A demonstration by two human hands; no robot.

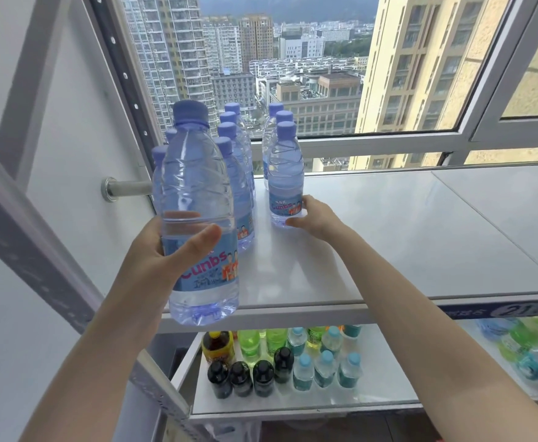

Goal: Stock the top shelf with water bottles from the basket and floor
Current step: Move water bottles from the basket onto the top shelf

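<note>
**Bottle held upright at the front edge of the top shelf**

Farthest left of the top shelf (388, 237), a grey upright (22, 231) closed off that side. Next to it, the left hand (165, 253) gripped a water bottle (197, 186) round its label, thumb across the front. The bottle's long axis was vertical, cap up, and its base hung just outside and slightly below the shelf's front edge (309, 309). Straight behind it on the shelf stood the filled rows (234, 186), running front to back toward the window (293, 59). The leftmost row was partly hidden by the held bottle.

A narrow gap on the shelf separated those rows from a shorter row. The right hand (313, 215) cupped the foot of that row's front bottle (286, 173), thumb in front and fingers behind.

The left hand looked nearer to any free spot, which lay ahead and slightly up from it. Room seemed tight between the rows but open at the shelf's front strip. Right of the short row the shelf was bare metal. Under it, a lower shelf (293, 406) carried mixed drinks.
</note>
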